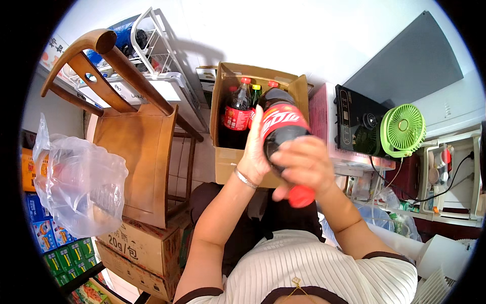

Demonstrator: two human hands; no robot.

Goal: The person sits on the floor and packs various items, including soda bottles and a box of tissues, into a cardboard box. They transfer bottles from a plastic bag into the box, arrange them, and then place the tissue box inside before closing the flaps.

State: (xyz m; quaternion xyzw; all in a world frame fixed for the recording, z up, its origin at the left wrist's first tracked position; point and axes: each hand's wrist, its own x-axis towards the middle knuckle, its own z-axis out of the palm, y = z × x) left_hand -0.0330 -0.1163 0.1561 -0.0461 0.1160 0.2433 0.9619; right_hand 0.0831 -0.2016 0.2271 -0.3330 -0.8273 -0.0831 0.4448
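Observation:
A large plastic bottle of dark cola (283,125) with a red label and red cap is held tilted, its cap end pointing down towards my body. My left hand (255,152), with a bracelet at the wrist, supports the bottle along its left side. My right hand (305,163), blurred, wraps the neck end just above the red cap (301,196). Beyond the bottle stands an open cardboard box (262,69). Inside it are another red-labelled cola bottle (238,116) and a bottle with a yellow-green cap (256,87); the held bottle hides part of the box.
At left is a wooden chair (133,152), with a clear plastic bag (83,182) in front and cardboard cartons (133,254) below. On the right, a black induction cooker (357,117) and a green fan (403,127) sit on a pink box (319,117). A white wire basket (159,60) stands behind the chair.

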